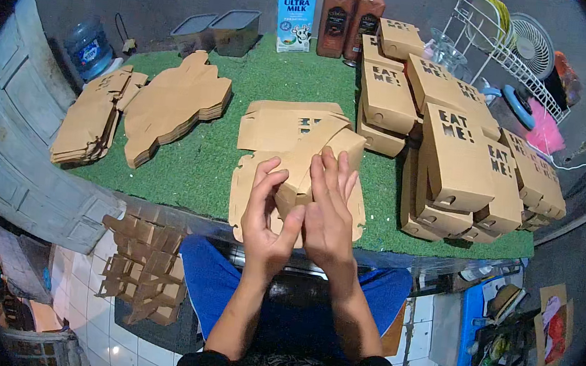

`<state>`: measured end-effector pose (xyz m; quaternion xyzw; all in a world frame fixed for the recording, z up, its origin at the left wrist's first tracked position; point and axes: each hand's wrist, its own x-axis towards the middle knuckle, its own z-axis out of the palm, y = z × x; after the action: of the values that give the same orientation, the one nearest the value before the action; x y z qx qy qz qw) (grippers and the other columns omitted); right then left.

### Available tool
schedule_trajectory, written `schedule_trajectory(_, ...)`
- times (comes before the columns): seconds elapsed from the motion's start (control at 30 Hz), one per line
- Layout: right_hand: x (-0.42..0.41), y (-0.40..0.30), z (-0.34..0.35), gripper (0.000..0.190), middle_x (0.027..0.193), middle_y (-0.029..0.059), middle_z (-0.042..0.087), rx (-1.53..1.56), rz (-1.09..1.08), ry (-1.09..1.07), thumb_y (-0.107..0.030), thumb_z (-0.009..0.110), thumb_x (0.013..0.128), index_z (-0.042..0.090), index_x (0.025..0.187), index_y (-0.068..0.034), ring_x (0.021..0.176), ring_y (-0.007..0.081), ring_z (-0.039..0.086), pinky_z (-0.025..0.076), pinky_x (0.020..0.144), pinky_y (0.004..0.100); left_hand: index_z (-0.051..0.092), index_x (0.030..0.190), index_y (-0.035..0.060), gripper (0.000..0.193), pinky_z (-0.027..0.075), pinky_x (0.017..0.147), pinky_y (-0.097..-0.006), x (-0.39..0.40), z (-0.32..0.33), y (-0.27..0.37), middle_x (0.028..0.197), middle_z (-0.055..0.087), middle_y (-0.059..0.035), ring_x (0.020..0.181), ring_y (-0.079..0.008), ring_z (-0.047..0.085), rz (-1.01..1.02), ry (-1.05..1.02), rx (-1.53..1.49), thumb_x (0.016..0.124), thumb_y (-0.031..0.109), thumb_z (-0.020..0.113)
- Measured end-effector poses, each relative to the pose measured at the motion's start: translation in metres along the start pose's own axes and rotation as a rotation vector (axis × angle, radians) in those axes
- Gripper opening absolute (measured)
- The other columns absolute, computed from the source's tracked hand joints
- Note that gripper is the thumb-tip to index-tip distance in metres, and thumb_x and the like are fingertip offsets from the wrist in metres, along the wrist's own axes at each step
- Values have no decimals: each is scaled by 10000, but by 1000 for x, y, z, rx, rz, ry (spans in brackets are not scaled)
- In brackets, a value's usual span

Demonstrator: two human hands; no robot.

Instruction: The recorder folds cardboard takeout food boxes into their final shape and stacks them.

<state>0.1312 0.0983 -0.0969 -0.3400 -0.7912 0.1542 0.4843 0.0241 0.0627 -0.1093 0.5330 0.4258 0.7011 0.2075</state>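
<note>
A partly folded kraft cardboard piece is held between my two hands in front of me. The curled fingers of my left hand grip its left side. My right hand lies along its right side with the fingers extended. Beneath it, a flat, unfolded cardboard box blank with cut-out lettering rests on the green turf-covered table. My hands and the folded piece hide part of the blank.
Stacked lettered cardboard boxes stand at right. To the left lie flat cardboard cutouts and folded cardboard pieces. A milk carton, brown bottles and lidded containers line the back. Folded cardboard inserts sit below, left.
</note>
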Motion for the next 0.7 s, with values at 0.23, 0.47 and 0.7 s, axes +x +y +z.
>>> schedule_trajectory(0.23, -2, 15, -20, 498, 1366, 211, 463, 280, 201, 265, -154, 529, 902, 416, 1346, 43, 1310, 307, 407, 288, 1085, 403, 304, 1260, 89, 708, 375, 993, -363, -9, 8, 1, 1192, 406, -134, 1160, -237, 431, -211, 169, -174, 684, 2, 705)
schedule_trajectory(0.47, 26, 4, -59, 575, 1181, 232, 592, 207, 214, 46, -395, 615, 867, 505, 1260, 10, 1122, 319, 578, 436, 945, 381, 305, 1156, 80, 695, 323, 1004, -380, -8, -26, 9, 1224, 425, -192, 1151, -273, 443, -52, -62, -234, 648, 216, 760)
schedule_trajectory(0.7, 23, -12, -62, 557, 997, 216, 642, 134, 125, -42, -441, 674, 817, 546, 1137, -4, 940, 340, 647, 499, 813, 384, 316, 1098, 90, 670, 327, 1005, -400, -6, -53, 8, 1229, 440, -228, 1158, -278, 440, -53, -147, -272, 638, 247, 778)
